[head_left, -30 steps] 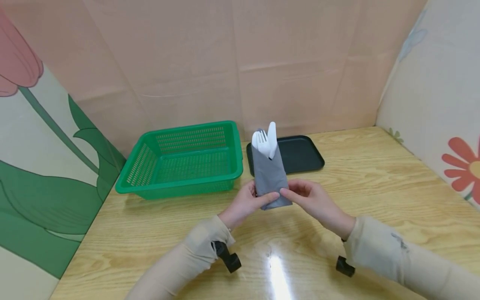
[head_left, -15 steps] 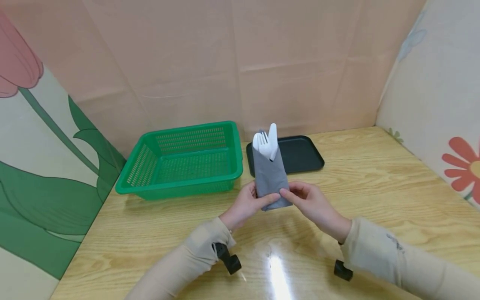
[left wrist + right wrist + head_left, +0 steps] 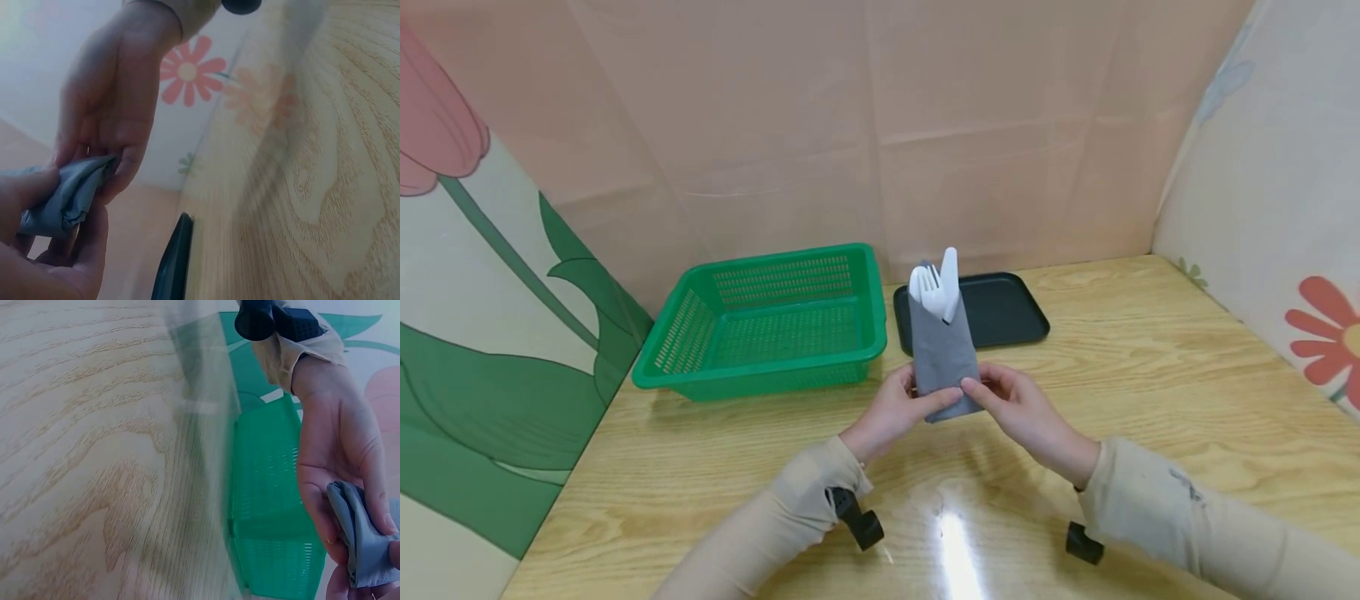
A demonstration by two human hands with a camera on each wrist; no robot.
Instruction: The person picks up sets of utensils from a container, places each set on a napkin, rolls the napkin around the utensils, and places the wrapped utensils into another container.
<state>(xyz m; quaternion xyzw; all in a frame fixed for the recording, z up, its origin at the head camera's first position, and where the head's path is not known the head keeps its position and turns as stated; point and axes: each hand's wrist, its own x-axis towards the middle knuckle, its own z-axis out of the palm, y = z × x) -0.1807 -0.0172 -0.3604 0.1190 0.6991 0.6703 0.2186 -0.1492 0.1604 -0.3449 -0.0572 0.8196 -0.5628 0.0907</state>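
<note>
A grey folded napkin (image 3: 942,354) stands nearly upright between my two hands, raised above the table in the wrist views. From its top poke a white fork (image 3: 932,292), a white knife (image 3: 951,279) and the rounded white end of a spoon (image 3: 916,283). My left hand (image 3: 898,408) grips the lower left edge, thumb across the front and fingers behind. On the lower right, my right hand (image 3: 1022,408) pinches the napkin, its thumb tip close to the left thumb. Both wrist views show the napkin's folded bottom end (image 3: 72,194) between the hands.
A green plastic basket (image 3: 775,367) with slotted sides stands at the back left. Right of it, a black tray (image 3: 1007,312) lies on the wooden table (image 3: 1150,367), partly hidden behind the napkin. A pink cloth wall (image 3: 1000,125) rises behind them.
The napkin with the cutlery has shifted very slightly right and down. Both hands keep the same hold on it; the right forearm has drawn in a little.
</note>
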